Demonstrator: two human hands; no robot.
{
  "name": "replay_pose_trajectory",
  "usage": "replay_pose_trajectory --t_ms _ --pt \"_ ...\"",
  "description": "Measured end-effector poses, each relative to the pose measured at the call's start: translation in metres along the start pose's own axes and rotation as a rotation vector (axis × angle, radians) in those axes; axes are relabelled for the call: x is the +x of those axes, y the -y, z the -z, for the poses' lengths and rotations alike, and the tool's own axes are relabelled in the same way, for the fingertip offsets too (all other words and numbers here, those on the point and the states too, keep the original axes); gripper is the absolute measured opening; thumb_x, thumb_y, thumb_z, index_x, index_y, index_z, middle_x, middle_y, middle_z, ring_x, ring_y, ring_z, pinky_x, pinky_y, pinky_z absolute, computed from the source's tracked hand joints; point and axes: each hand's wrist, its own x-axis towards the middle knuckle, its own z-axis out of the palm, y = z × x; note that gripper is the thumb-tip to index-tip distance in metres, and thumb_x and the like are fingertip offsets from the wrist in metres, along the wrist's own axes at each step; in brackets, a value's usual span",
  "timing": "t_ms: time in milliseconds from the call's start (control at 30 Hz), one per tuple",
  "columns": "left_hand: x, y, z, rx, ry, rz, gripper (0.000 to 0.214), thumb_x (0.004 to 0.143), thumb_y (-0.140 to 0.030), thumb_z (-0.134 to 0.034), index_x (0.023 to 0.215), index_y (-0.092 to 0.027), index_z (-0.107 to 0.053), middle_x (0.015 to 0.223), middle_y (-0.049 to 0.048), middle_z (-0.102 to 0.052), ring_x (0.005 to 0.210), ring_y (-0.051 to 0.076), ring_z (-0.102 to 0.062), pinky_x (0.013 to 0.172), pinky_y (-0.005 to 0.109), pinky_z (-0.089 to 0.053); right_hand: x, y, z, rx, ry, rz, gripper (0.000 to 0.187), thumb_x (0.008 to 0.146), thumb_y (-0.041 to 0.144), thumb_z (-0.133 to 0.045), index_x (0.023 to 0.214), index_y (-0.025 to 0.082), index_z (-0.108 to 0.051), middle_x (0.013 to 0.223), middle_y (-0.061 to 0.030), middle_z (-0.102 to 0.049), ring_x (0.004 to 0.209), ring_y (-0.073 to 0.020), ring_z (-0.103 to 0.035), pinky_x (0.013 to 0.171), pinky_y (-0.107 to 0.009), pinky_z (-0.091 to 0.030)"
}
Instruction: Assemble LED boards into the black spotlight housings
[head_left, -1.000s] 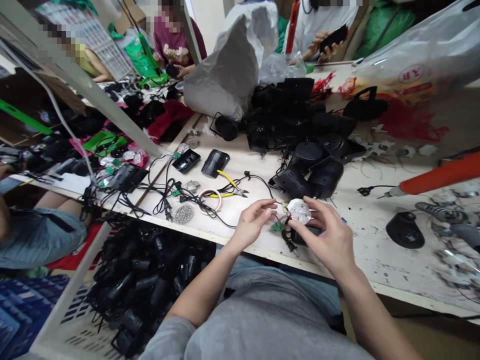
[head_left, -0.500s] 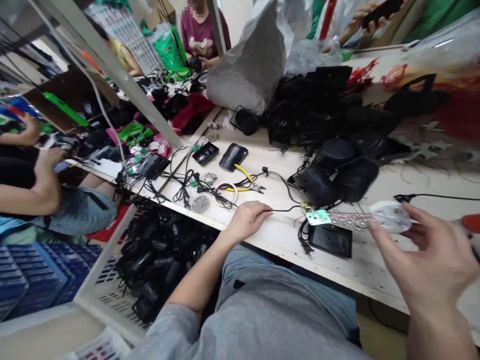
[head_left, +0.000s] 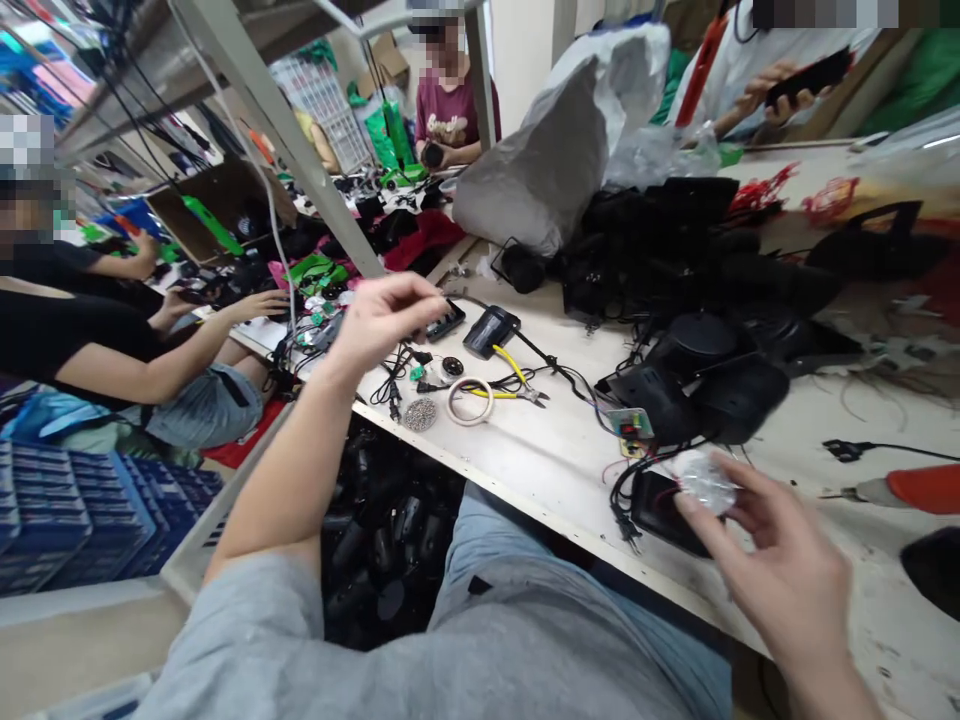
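Note:
My left hand (head_left: 382, 320) is lifted above the table's left part, its fingers pinched on a thin black wire (head_left: 525, 345). The wire runs right and down toward a small green circuit board (head_left: 632, 424) lying by the black housings. My right hand (head_left: 780, 570) is low at the right, and its fingertips hold a white round disc (head_left: 705, 482). The disc hangs just over a flat black case (head_left: 656, 505) near the table's front edge (head_left: 525, 490). Thin red wires lead from the disc toward the board.
Yellow-handled cutters (head_left: 510, 368), a tape ring (head_left: 469, 400) and a round metal mesh (head_left: 420, 413) lie mid-table. Black speaker housings (head_left: 705, 380) pile up behind, beside a grey bag (head_left: 547, 170). An orange-handled tool (head_left: 922, 490) lies right. A bin of black parts (head_left: 390, 530) stands below. Co-workers sit left and behind.
My left hand has risen from the table edge, up and to the left, drawing the black wire with it. My right hand has brought the white disc back left over the black case.

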Motion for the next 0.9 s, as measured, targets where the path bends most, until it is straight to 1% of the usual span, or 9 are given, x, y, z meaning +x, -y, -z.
replay_pose_trajectory --t_ms 100,167,267,367,467,633,733,833,900 --pt "0.005 -0.053 0.023 0.029 -0.123 -0.179 0.035 0.078 -0.045 -0.082 0.076 -0.011 -0.072 0.067 -0.0019 -0.066 0.044 0.001 -0.049 0.042 0.015 -0.036 -0.006 0.016 -0.029 0.099 0.196 0.008 0.043 0.085 0.05 -0.069 0.12 0.025 -0.068 0.111 -0.0083 -0.071 0.091 -0.0219 -0.071 0.079 -0.037 -0.064" --pt "0.002 -0.088 0.036 0.188 -0.169 -0.232 0.032 0.079 -0.041 -0.081 0.08 -0.009 -0.075 0.067 -0.0039 -0.063 0.049 0.001 -0.053 0.05 0.015 -0.039 -0.008 0.033 -0.05 0.191 0.34 0.058 0.04 0.087 0.045 -0.067 0.119 0.022 -0.068 0.113 -0.0099 -0.073 0.092 -0.0213 -0.073 0.078 -0.034 -0.064" --pt "-0.011 -0.132 0.052 0.506 -0.266 -0.193 0.035 0.084 -0.043 -0.071 0.087 -0.008 -0.077 0.066 -0.0054 -0.058 0.074 0.016 -0.07 0.07 0.033 -0.05 -0.009 0.057 -0.075 0.299 0.564 0.104 0.041 0.087 0.041 -0.067 0.123 0.022 -0.065 0.115 -0.0106 -0.074 0.089 -0.0206 -0.075 0.08 -0.034 -0.064" --pt "-0.029 -0.158 0.07 0.721 -0.335 -0.102 0.045 0.088 -0.048 -0.059 0.095 -0.007 -0.076 0.07 -0.0047 -0.056 0.092 0.031 -0.071 0.078 0.053 -0.048 -0.012 0.069 -0.088 0.339 0.717 0.151 0.041 0.087 0.038 -0.066 0.125 0.021 -0.065 0.109 -0.0092 -0.074 0.084 -0.0192 -0.074 0.079 -0.034 -0.064" --pt "-0.045 -0.167 0.097 0.817 -0.395 -0.017 0.046 0.084 -0.048 -0.066 0.095 -0.005 -0.075 0.07 -0.0043 -0.056 0.089 0.031 -0.071 0.08 0.057 -0.047 -0.016 0.067 -0.092 0.346 0.759 0.17 0.034 0.088 0.038 -0.063 0.117 0.021 -0.067 0.099 -0.0086 -0.075 0.08 -0.0193 -0.074 0.075 -0.033 -0.064" --pt "-0.042 -0.143 0.161 0.896 -0.49 0.067 0.044 0.08 -0.045 -0.074 0.089 -0.002 -0.075 0.061 -0.004 -0.054 0.081 0.022 -0.069 0.081 0.061 -0.05 -0.021 0.052 -0.094 0.327 0.761 0.149 0.028 0.09 0.046 -0.061 0.102 0.022 -0.071 0.09 -0.0074 -0.075 0.071 -0.0189 -0.073 0.069 -0.031 -0.064" --pt "-0.013 -0.102 0.205 1.042 -0.578 0.116 0.046 0.086 -0.041 -0.064 0.094 0.003 -0.073 0.057 -0.0071 -0.05 0.081 0.015 -0.067 0.085 0.057 -0.048 -0.026 0.043 -0.096 0.298 0.774 0.138 0.03 0.09 0.05 -0.061 0.098 0.023 -0.072 0.089 -0.0071 -0.075 0.071 -0.0194 -0.073 0.068 -0.03 -0.064" --pt "0.027 -0.051 0.246 1.105 -0.744 0.16 0.047 0.085 -0.041 -0.068 0.091 0.005 -0.072 0.063 -0.0072 -0.063 0.078 0.011 -0.064 0.09 0.042 -0.053 -0.032 0.037 -0.099 0.249 0.752 0.118 0.032 0.089 0.053 -0.061 0.096 0.024 -0.073 0.088 -0.0069 -0.075 0.071 -0.0193 -0.074 0.067 -0.028 -0.063" --pt "0.05 -0.021 0.267 1.116 -0.761 0.161 0.046 0.091 -0.039 -0.063 0.092 0.007 -0.068 0.073 -0.0049 -0.071 0.075 0.007 -0.062 0.087 0.032 -0.054 -0.035 0.035 -0.101 0.234 0.702 0.107 0.033 0.088 0.055 -0.061 0.093 0.025 -0.074 0.085 -0.0063 -0.075 0.068 -0.0188 -0.073 0.064 -0.026 -0.063"
